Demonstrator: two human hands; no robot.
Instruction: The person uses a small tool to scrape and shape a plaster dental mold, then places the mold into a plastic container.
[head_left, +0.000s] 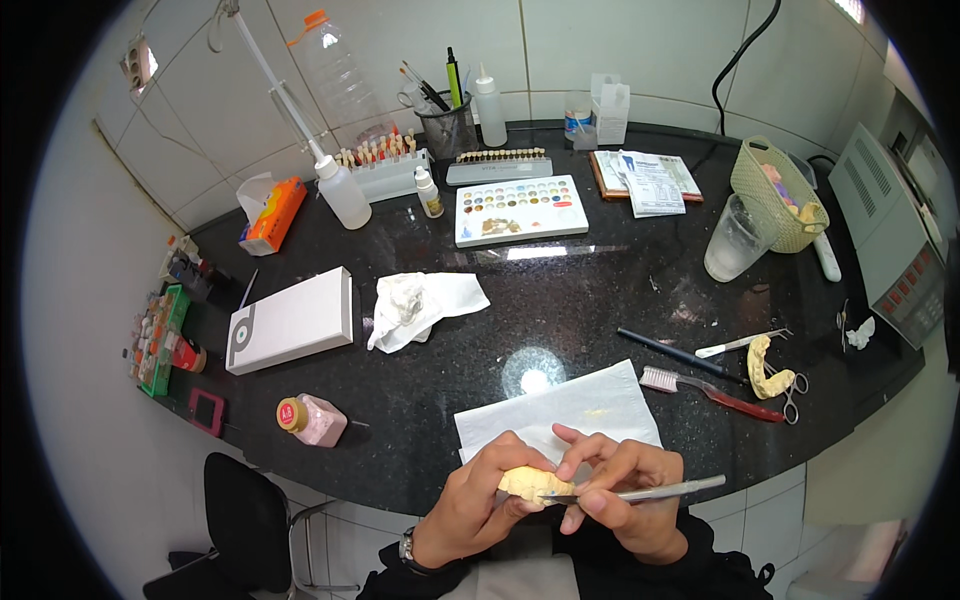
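My left hand is closed round a pale yellow plaster dental cast, held just above the bench's near edge. In my right hand is a slim knife with a silvery handle. Its dark blade tip meets the cast's lower right side, by a small blue mark. Some right fingers also rest close to the cast; whether they touch it is hard to tell. Beneath both hands lies a white paper towel with a few yellowish crumbs on it.
At the right lie a toothbrush, a dark stick, tweezers, scissors and another cast. Farther off stand a plastic cup, basket and paint palette. A pink jar, white box and crumpled tissue are left.
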